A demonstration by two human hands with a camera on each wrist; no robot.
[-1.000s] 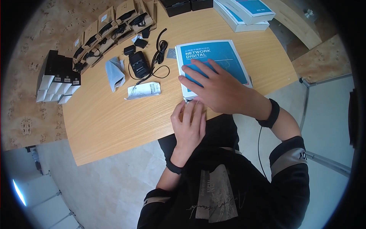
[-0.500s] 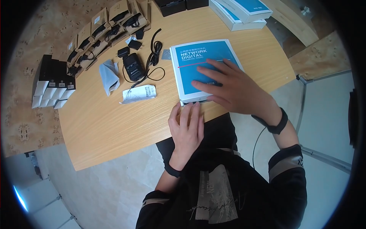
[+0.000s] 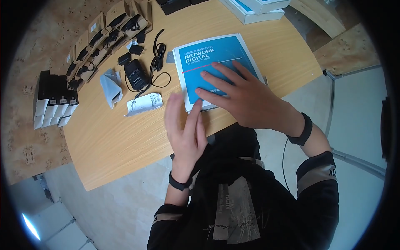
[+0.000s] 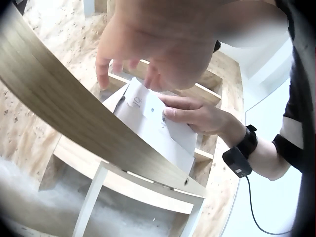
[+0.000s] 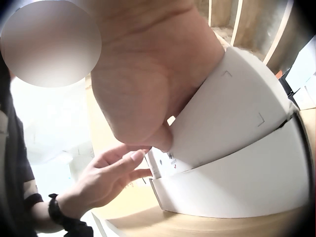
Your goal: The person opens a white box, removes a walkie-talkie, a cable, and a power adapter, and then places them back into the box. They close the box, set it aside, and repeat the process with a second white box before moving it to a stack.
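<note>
A flat white box with a blue printed top lies at the table's near edge. My right hand rests on that top, fingers spread and straight. At the box's near-left corner, my left hand has its fingers extended; the index fingertip overlaps the box's edge and the other fingers blur to its left. In the right wrist view the white lid sits over the lower tray, whose rim stands outside the lid's side. The left wrist view shows the box's printed near side beneath both hands.
Left of the box lie a black handheld radio, a coiled black cable, a white packet and a grey pouch. Brown cartons line the far left edge, near black-and-white boxes. More blue-topped boxes are stacked at the back.
My left hand has left the middle of the box's near side for its left corner, its fingers straightening. The right hand has lifted slightly and settled back on the top.
</note>
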